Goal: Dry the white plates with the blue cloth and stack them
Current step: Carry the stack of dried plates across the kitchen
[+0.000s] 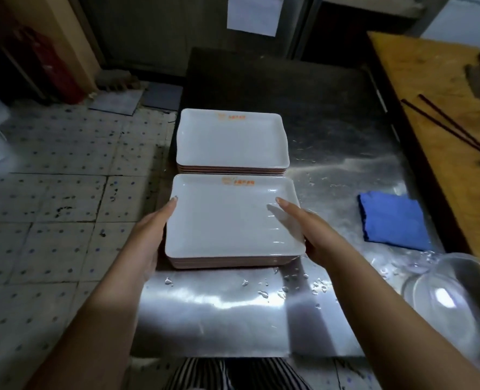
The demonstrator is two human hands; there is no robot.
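Two stacks of white rectangular plates stand on the steel table (233, 313). The near stack (227, 223) has a wet top plate with an orange logo. My left hand (151, 235) holds its left edge, thumb on the rim, fingers hidden below. My right hand (314, 235) holds the right edge, thumb lying on the rim. The far stack (230, 139) stands just behind, untouched. The folded blue cloth (393, 220) lies on the table to the right, apart from both hands.
A clear glass bowl (455, 302) sits at the table's right front corner. Water drops dot the steel near the front. A wooden board (441, 108) with dark chopsticks (452, 128) runs along the right. Tiled floor lies to the left, below the table edge.
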